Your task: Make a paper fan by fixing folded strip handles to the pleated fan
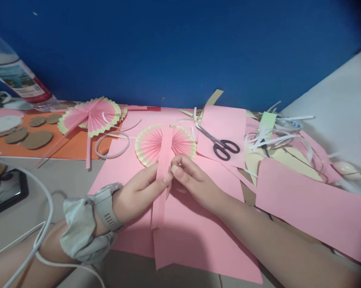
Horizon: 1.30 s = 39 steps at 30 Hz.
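A folded paper fan [147,146], pink with a yellow-green rim, is held upright in front of me above pink paper sheets [186,244]. A long pink paper strip [164,160] runs down its middle as a handle. My left hand [142,190] is closed round the strip, its thumb lying across the front. From the other side, my right hand [195,180] pinches the strip's right edge with thumb and bent forefinger. Its remaining fingers are partly hidden behind the strip. Black-handled scissors [219,145] lie open on a pink sheet [225,120] beyond my right hand.
More pink-and-green fans [92,116] rest at the back left near a plastic bottle [24,80] and cardboard discs [36,140]. A phone [8,192] and a white cable [48,200] are at left. Paper scraps [273,136] pile up at right. A blue wall [180,52] stands behind.
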Each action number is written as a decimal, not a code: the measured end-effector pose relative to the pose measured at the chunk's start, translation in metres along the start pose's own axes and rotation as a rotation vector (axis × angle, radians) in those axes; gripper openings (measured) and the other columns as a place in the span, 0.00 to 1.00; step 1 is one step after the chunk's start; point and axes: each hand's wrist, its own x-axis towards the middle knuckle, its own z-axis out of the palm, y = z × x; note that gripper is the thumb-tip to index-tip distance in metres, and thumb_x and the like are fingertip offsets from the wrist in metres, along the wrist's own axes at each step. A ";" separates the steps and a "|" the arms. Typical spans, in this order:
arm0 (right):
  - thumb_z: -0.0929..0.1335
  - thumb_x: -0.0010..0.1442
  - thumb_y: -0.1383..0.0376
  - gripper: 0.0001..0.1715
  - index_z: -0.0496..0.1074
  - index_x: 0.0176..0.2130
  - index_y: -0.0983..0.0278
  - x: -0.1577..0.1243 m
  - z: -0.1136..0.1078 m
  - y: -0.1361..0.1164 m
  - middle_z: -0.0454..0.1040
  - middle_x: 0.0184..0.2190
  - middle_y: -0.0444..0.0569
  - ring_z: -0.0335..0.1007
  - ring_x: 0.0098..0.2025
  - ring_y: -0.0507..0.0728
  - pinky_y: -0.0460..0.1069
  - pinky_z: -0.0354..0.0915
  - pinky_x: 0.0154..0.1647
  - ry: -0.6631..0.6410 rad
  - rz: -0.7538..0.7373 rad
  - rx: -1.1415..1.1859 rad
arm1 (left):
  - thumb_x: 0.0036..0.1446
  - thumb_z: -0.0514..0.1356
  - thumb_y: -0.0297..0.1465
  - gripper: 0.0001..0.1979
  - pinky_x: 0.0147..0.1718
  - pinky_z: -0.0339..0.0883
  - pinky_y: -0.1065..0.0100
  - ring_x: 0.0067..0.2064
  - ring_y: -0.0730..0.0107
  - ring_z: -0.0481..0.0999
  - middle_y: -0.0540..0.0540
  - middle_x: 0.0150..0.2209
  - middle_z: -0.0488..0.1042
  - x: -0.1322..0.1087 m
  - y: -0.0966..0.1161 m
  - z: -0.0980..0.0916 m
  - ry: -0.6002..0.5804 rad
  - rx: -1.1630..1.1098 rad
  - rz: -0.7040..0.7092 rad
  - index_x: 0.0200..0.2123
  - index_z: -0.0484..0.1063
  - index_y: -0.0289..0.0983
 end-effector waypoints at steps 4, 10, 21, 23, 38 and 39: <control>0.64 0.64 0.55 0.13 0.59 0.36 0.61 0.000 -0.001 -0.003 0.57 0.21 0.36 0.49 0.21 0.47 0.44 0.50 0.24 0.062 -0.053 -0.018 | 0.67 0.45 0.38 0.19 0.33 0.63 0.67 0.27 0.73 0.65 0.51 0.23 0.64 -0.001 0.001 0.000 -0.157 -0.121 -0.087 0.25 0.61 0.37; 0.68 0.61 0.57 0.13 0.68 0.37 0.64 0.000 -0.004 -0.005 0.67 0.30 0.44 0.61 0.30 0.49 0.46 0.59 0.33 0.024 -0.081 -0.068 | 0.66 0.44 0.41 0.21 0.23 0.60 0.68 0.20 0.74 0.63 0.52 0.19 0.61 0.002 0.001 -0.002 -0.331 -0.349 -0.185 0.23 0.59 0.37; 0.67 0.62 0.55 0.13 0.67 0.34 0.62 0.002 -0.006 -0.001 0.57 0.20 0.37 0.50 0.21 0.47 0.46 0.51 0.25 0.198 -0.108 -0.073 | 0.66 0.47 0.40 0.16 0.27 0.63 0.69 0.23 0.75 0.66 0.54 0.20 0.65 0.003 0.004 0.003 -0.053 0.135 -0.113 0.29 0.59 0.38; 0.66 0.62 0.56 0.13 0.67 0.33 0.63 0.003 -0.006 -0.001 0.57 0.19 0.37 0.51 0.21 0.48 0.47 0.51 0.25 0.198 -0.123 -0.101 | 0.67 0.44 0.40 0.18 0.29 0.63 0.69 0.23 0.75 0.66 0.54 0.20 0.66 0.004 0.006 0.004 -0.068 0.172 -0.113 0.27 0.59 0.38; 0.64 0.64 0.55 0.16 0.65 0.31 0.64 0.003 -0.004 -0.002 0.59 0.19 0.38 0.52 0.22 0.48 0.47 0.52 0.28 0.268 -0.104 -0.240 | 0.68 0.43 0.39 0.17 0.27 0.62 0.70 0.21 0.77 0.64 0.56 0.18 0.62 0.005 0.004 0.005 -0.059 0.073 -0.150 0.27 0.56 0.39; 0.64 0.64 0.55 0.17 0.64 0.30 0.64 0.002 -0.004 -0.001 0.59 0.20 0.38 0.53 0.22 0.48 0.47 0.53 0.27 0.271 -0.101 -0.242 | 0.68 0.43 0.39 0.17 0.27 0.62 0.69 0.21 0.77 0.63 0.56 0.18 0.62 0.005 0.005 0.005 -0.060 0.069 -0.148 0.27 0.56 0.39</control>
